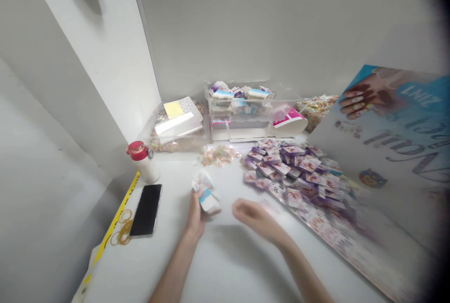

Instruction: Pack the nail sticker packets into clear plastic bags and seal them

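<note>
while the left hand [197, 214] grips a tilted small white packet [207, 200] in closed fingers [213, 211], the right hand [258, 218], empty and half open, is nearer the purple packets [291, 164].

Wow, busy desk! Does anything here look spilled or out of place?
A loose clump of small colourful pieces sits outside the clear plastic bins on the white table, and the purple packets lie in an untidy heap rather than stacks.

This looks like a small packing corner for nail products, shown by a white desk [225, 256] holding heaps of nail sticker packets [291, 167], clear plastic bins [239, 110] and a large nail poster [390, 124].
</note>
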### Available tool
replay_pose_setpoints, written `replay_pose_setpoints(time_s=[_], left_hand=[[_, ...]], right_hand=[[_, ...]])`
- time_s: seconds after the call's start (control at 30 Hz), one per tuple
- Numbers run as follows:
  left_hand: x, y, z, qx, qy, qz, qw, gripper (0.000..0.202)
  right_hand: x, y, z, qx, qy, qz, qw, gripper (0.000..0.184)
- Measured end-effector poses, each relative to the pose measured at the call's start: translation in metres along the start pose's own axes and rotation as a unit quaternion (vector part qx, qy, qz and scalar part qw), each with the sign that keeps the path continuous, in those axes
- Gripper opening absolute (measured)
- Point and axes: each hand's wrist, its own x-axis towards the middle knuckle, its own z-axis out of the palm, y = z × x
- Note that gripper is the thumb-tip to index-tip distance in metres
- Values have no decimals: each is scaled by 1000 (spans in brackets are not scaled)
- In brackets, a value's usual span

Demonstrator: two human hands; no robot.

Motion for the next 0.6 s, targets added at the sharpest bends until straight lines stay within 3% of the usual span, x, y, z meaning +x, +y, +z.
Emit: replay_pose_setpoints(time_s=[0.17, 0.3, 0.37, 0.5, 0.6], left_hand=[[-1, 3, 0, -46, -39, -83, 995, 46], [-5, 4, 2, -75, -58, -118, 988, 48], [-7, 4, 3, -89, -60, -127, 986, 49], [-9, 4, 3, -127, -40, -112, 985, 45], [-8, 4, 2, -126, -41, -94, 987, 41]], right_hand=[[0, -2, -7, -128, -89, 4, 988, 21], [3, -4, -11, -186, -103, 34, 977, 26], [5, -4, -10, -178, -119, 36, 976, 24], [6, -1, -3, -68, -222, 40, 972, 22], [5, 3, -2, -39, -244, 56, 967, 24]])
